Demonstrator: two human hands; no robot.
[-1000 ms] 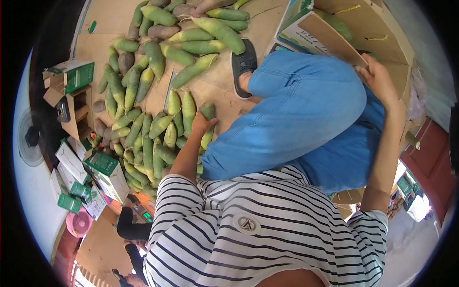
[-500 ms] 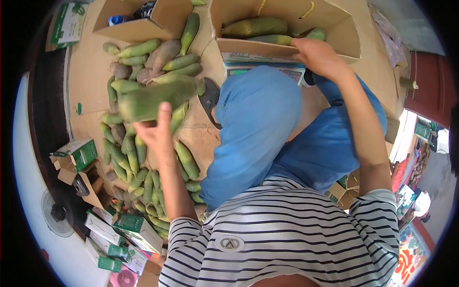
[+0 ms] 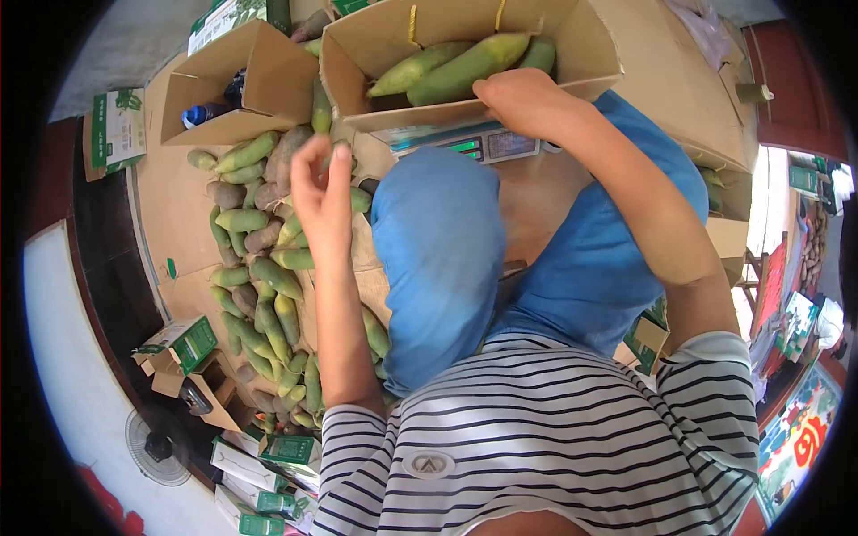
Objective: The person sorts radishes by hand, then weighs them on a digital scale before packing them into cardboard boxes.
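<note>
My right hand point(image 3: 527, 100) grips the near wall of an open cardboard box point(image 3: 572, 89) with yellow cord handles. Several green radishes point(image 3: 469, 70) lie inside it, one slanting across the others. The box rests on a scale point(image 3: 500, 146) whose display glows green, partly hidden by my knee. My left hand point(image 3: 322, 183) hangs above the radish pile point(image 3: 268, 277) left of my knee, slightly blurred. Its fingers are curved and apart from the thumb, with nothing between them.
A smaller open carton point(image 3: 237, 98) with a blue-capped item stands at the upper left. Green-and-white boxes point(image 3: 183, 344) and a fan point(image 3: 159, 445) are at the lower left. Flattened cardboard point(image 3: 661, 89) covers the floor.
The large radish in my left hand has been let go, and a large one now slants on top in the box. My left hand has moved up. The view has shifted.
</note>
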